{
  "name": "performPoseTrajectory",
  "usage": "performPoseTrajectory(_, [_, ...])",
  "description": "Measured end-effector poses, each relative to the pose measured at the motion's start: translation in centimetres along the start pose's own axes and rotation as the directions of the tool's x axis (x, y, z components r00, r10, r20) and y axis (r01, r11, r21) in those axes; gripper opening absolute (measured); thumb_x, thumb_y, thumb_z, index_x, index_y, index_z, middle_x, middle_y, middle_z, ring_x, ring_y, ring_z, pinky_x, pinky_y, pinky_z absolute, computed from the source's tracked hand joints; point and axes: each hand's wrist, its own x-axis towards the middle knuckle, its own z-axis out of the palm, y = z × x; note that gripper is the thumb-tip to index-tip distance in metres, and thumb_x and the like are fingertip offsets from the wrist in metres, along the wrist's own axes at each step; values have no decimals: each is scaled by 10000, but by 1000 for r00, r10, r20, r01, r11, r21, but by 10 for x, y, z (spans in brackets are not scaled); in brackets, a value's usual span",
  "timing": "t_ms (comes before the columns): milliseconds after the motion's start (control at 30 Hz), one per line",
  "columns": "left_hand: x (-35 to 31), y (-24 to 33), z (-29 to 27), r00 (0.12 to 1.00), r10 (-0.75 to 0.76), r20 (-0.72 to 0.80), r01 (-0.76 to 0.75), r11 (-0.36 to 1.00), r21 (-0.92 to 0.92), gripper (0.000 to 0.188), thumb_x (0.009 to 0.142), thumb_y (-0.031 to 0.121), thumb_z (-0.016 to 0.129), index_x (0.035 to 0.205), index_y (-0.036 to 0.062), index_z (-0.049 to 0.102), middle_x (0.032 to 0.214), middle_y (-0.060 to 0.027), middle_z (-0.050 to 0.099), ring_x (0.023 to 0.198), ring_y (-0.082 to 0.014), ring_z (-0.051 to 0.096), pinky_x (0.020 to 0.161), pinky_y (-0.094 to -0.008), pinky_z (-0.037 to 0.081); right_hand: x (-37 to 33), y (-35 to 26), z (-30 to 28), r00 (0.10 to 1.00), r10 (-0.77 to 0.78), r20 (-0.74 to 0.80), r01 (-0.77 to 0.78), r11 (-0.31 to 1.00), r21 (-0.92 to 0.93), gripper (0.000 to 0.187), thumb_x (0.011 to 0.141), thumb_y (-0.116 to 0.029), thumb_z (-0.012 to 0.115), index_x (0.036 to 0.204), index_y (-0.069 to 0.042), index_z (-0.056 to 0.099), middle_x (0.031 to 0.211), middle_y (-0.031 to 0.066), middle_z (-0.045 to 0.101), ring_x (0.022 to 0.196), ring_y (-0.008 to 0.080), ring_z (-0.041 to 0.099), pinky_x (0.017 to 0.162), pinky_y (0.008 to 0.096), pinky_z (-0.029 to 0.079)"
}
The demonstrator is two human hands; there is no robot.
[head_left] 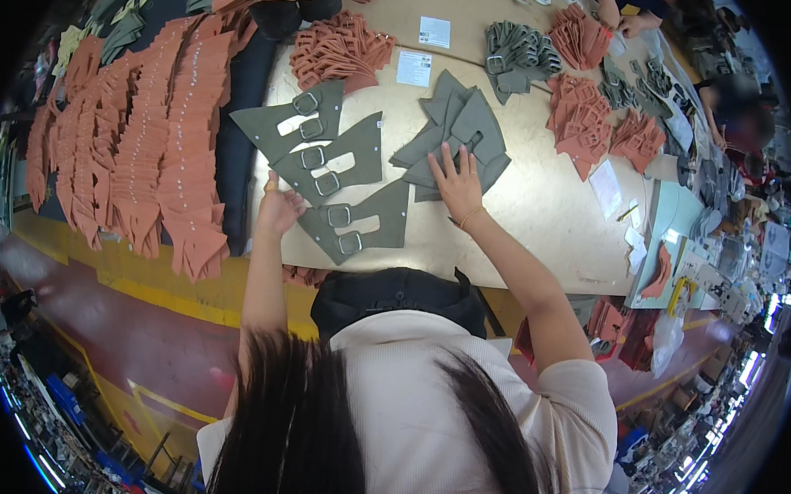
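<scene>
My right hand (460,186) lies with spread fingers on a fanned stack of dark green shoe-upper pieces (440,115). At the table's left side, my left hand (279,209) is open, its thumb and fingers apart, beside the green buckled pieces. An orange covering shows at a digit's tip. Three green upper pieces with silver buckles lie in a slanting row: the far piece (327,105), the middle piece (361,147) and the near piece (384,215). Each has two straps with buckles and a cut-out between them. The near piece lies closest to my left hand.
Long rows of orange pieces (186,138) cover the left side. Orange buckled pieces (339,52) and green buckled straps (517,57) are heaped farther back. Two printed sheets (414,68) lie mid-table. More orange stacks (581,118) stand right; another person's hands (626,25) work at the far edge.
</scene>
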Motion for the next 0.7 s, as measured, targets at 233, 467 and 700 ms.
performPoseTrajectory(233, [14, -3, -13, 999, -33, 26, 33, 999, -2, 590, 853, 689, 503, 1241, 271, 351, 950, -38, 407, 832, -204, 461, 742, -427, 410, 22, 20, 11, 997, -68, -49, 67, 998, -13, 544, 797, -119, 585, 1326, -198, 490, 1329, 157, 533, 960, 386, 647, 869, 449, 525])
performPoseTrajectory(467, [29, -9, -21, 999, -43, 26, 43, 999, -25, 649, 858, 682, 503, 1303, 258, 294, 1024, -69, 383, 905, -233, 449, 818, -468, 391, 59, 64, -52, 882, 446, 151, -424, 613, 667, 479, 692, -52, 662, 1165, -91, 592, 992, 121, 682, 820, 274, 669, 752, 346, 531])
performPoseTrajectory(700, [23, -6, -17, 999, -46, 13, 46, 999, -21, 713, 856, 685, 501, 1376, 275, 235, 1157, -116, 356, 1015, -269, 425, 861, -492, 372, 24, 122, -83, 747, 494, 446, -169, -507, 845, 446, 711, -80, 721, 1122, 18, 579, 990, 65, 646, 877, 165, 617, 790, 300, 497])
